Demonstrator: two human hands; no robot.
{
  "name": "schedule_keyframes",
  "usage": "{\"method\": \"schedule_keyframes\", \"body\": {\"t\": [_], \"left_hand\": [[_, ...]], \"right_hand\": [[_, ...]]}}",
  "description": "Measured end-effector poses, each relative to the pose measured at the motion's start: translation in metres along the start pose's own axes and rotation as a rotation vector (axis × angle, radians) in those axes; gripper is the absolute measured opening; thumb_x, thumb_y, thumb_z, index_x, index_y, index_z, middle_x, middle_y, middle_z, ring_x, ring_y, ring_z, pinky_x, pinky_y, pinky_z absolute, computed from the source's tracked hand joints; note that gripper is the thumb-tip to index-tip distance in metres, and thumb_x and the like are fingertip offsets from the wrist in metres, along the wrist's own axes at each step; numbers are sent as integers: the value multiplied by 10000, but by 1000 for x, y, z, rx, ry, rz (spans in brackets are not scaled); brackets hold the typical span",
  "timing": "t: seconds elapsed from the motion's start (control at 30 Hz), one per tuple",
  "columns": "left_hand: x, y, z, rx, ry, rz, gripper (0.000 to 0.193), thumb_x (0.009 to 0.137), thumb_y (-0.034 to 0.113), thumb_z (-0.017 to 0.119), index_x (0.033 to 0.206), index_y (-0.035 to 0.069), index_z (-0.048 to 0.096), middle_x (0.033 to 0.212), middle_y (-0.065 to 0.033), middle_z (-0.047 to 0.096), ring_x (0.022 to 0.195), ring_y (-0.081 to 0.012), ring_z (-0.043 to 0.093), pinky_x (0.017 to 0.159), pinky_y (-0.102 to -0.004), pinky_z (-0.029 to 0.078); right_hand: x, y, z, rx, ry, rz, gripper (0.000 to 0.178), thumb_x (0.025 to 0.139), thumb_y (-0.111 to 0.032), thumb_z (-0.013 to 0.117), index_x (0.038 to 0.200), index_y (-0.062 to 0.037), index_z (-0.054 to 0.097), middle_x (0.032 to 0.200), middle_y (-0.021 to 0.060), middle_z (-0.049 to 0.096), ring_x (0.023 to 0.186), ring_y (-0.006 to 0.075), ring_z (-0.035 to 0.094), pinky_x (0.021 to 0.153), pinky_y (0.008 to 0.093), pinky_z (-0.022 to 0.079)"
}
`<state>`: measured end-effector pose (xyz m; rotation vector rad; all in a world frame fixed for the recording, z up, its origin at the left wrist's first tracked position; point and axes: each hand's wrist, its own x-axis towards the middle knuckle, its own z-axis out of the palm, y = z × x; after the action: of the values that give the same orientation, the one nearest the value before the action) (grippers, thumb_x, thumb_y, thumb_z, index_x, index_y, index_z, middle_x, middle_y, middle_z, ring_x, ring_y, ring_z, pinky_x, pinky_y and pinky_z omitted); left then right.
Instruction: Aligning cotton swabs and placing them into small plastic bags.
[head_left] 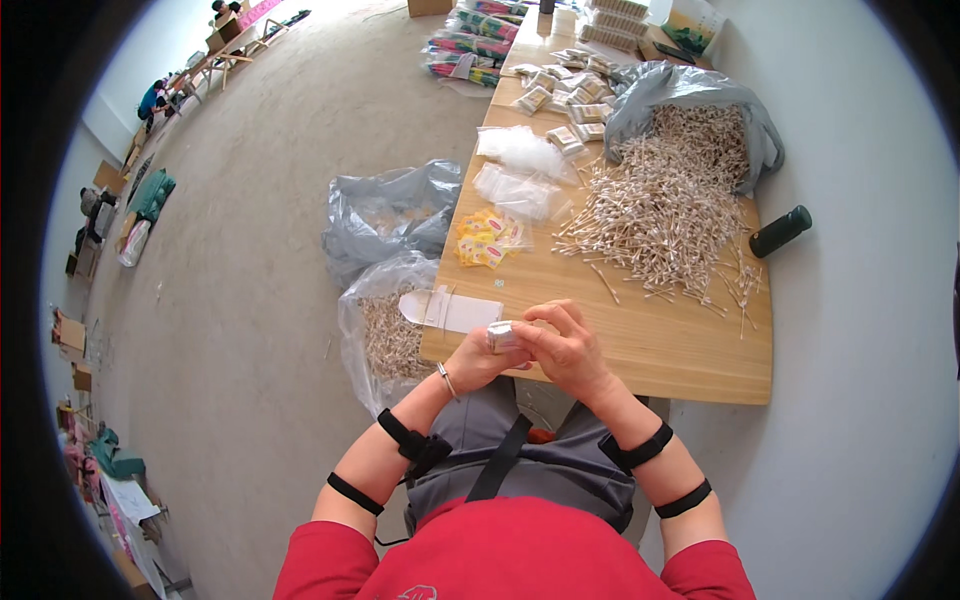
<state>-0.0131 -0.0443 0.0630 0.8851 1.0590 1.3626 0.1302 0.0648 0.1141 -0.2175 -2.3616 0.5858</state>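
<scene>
Above the table's near edge, my left hand is closed around a small, shiny whitish packet. My right hand meets it from the other side, its fingers bent and pressed to the packet's top. What fills the packet is too small to make out. Just beyond my left hand lies a flat white card with a rounded end. A big heap of loose cotton swabs spreads over the right of the table, spilling from a grey plastic bag.
Clear plastic bags and yellow labels lie along the table's left side. Filled packets are piled farther back. A dark green bottle lies by the wall. Left of the table, an open bag of swabs stands on the floor.
</scene>
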Motion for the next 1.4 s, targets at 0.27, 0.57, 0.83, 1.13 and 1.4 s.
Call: {"method": "schedule_keyframes", "body": {"t": [0.27,0.57,0.83,1.13,1.4], "left_hand": [[-5,1,0,74,54,-19,183,874,89,633,1042,15,626,888,-25,652,823,-101,627,739,-266,547],[-11,4,-4,499,106,110,122,837,83,677,944,29,655,843,-8,672,774,-56,570,682,-257,490],[-14,0,0,553,131,120,130,852,132,666,946,42,659,806,-27,667,731,-66,559,669,-261,483],[-6,3,1,616,84,69,152,822,133,698,939,43,661,761,-13,642,684,-74,540,643,-267,471],[12,-8,-4,502,59,73,180,834,121,690,995,44,665,812,-4,656,748,-48,534,672,-252,470]], "right_hand": [[-3,-4,6,-29,37,-93,310,643,-8,662,930,-126,661,945,44,597,895,257,559,741,354,496],[2,-12,1,33,34,-70,182,662,-24,696,803,-81,595,952,63,558,878,257,558,743,354,490],[13,-5,-20,319,3,248,174,748,-68,722,893,-29,633,970,93,577,843,234,564,715,303,477],[18,9,-13,363,-286,286,71,833,-79,647,823,-9,655,779,70,592,673,172,549,594,296,442],[2,26,-14,697,-196,568,115,831,-83,647,920,-19,682,788,55,590,710,152,554,635,270,452]]}}
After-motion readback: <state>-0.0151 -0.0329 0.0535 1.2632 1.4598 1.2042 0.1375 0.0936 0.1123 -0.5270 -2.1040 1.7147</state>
